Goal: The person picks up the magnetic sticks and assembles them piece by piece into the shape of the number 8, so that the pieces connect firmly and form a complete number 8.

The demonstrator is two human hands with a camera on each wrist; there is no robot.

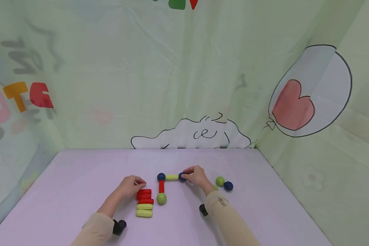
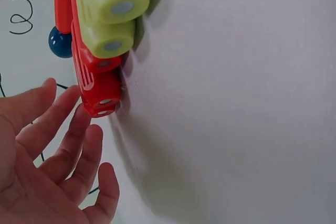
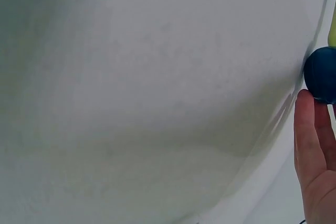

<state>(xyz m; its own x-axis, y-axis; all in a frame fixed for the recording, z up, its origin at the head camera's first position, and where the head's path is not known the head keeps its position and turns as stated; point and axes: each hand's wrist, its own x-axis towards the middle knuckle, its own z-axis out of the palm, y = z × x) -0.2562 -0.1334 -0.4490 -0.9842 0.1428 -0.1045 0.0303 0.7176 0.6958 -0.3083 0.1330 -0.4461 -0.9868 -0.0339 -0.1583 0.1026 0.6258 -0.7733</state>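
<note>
My right hand pinches a blue ball at the right end of a yellow-green rod. In the right wrist view the fingertips meet that blue ball. The rod's other end joins a second blue ball, from which a red rod runs down to a green ball. My left hand, fingers loosely bent and holding nothing, hovers beside the far end of a row of red rods. In the left wrist view its fingers are spread close to the red rods.
Yellow-green rods lie at the near end of the row. Right of my right hand sit a green ball and a blue ball, with another green ball partly hidden by the wrist. A printed curtain stands behind the table.
</note>
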